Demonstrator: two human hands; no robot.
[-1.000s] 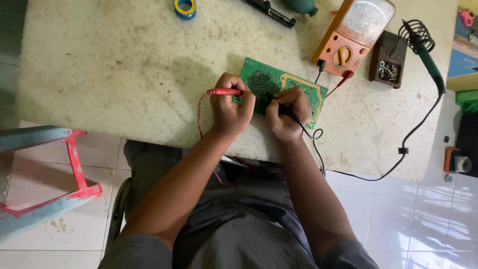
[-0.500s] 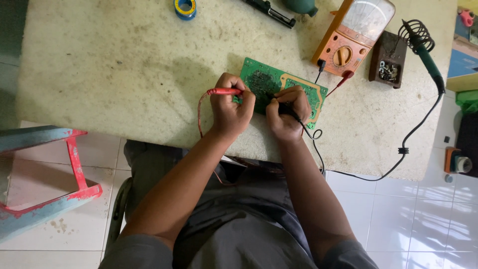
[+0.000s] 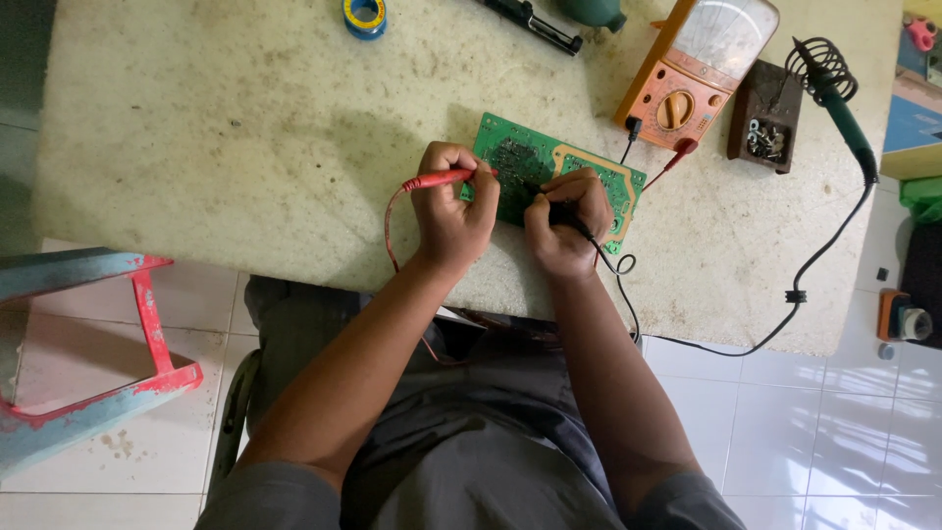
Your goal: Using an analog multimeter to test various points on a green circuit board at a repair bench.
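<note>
The left hand [image 3: 451, 211] is closed around a red probe [image 3: 437, 180], its tip set on the green circuit board [image 3: 559, 169]. The right hand [image 3: 567, 218] is curled tight on a black probe [image 3: 579, 224], also down on the board. The board lies flat on the bench [image 3: 245, 128], just beside an orange meter [image 3: 697, 69]. 2 leads run to the meter.

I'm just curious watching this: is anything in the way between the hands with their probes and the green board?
Nothing visible. The left hand holds the red probe and the right hand the black probe, both right over the green board.
</note>
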